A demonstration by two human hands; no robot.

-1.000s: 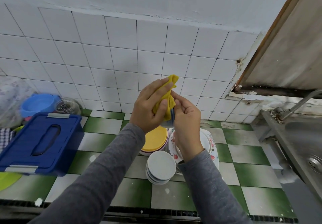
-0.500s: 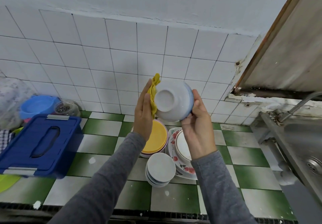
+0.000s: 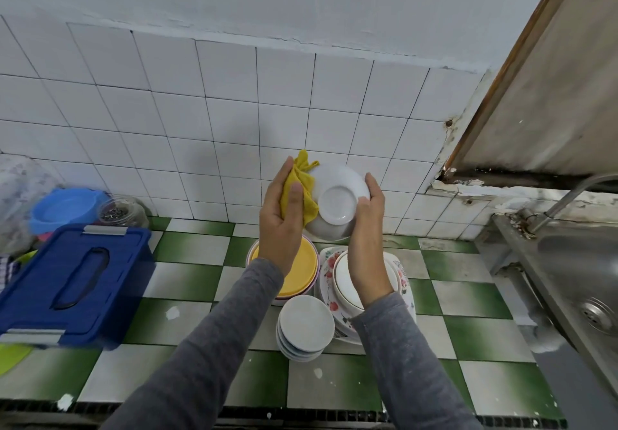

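A white bowl (image 3: 337,202) is held up in front of the tiled wall, its underside facing me. My right hand (image 3: 368,225) grips its right edge, thumb on the base ring. My left hand (image 3: 284,215) holds a yellow cloth (image 3: 301,192) pressed against the bowl's left side. Below the hands stand a yellow-lidded bowl (image 3: 301,272), a flowered plate stack (image 3: 401,282) with a white bowl on it, and a stack of small white bowls (image 3: 306,327) turned upside down.
On the left of the green-and-white tiled counter (image 3: 187,279) sits a blue lidded box (image 3: 73,282); behind it are a light-blue bowl (image 3: 63,208) and a glass jar (image 3: 122,212). A steel sink (image 3: 582,279) with a tap (image 3: 568,195) is at the right.
The bowl was turned from edge-on, mostly hidden by the hands, to bottom facing me. It now sits slightly lower, and the cloth has moved to its left side.
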